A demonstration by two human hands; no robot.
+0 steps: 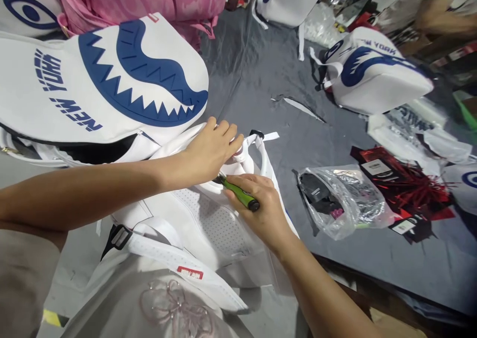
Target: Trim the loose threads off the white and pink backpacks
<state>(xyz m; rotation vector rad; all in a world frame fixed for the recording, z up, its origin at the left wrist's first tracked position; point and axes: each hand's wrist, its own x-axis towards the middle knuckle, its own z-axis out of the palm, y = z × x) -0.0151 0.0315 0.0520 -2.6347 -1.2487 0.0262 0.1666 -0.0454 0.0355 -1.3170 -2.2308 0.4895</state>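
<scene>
A white backpack [208, 213] with dotted padding lies before me, its straps spread over the table edge and my lap. The fingers of my left hand [208, 151] curl over its white fabric near the upper strap. Close below, my right hand [261, 204] is closed round a tool with a green handle [240, 194] and a black end cap. The tool's tip points at the fabric under my left hand and is mostly hidden. A loose shoulder strap [179, 261] with a red label hangs toward me. The backpack's front flap [141, 74] shows blue shark teeth and lettering.
A pink backpack [149, 5] stands behind. Other white backpacks [376, 74] sit farther off on the dark table [253, 79]. To the right lie a clear plastic bag [346, 204] and red shiny tags [402, 184]. Another person's arm [443, 17] shows at the far right.
</scene>
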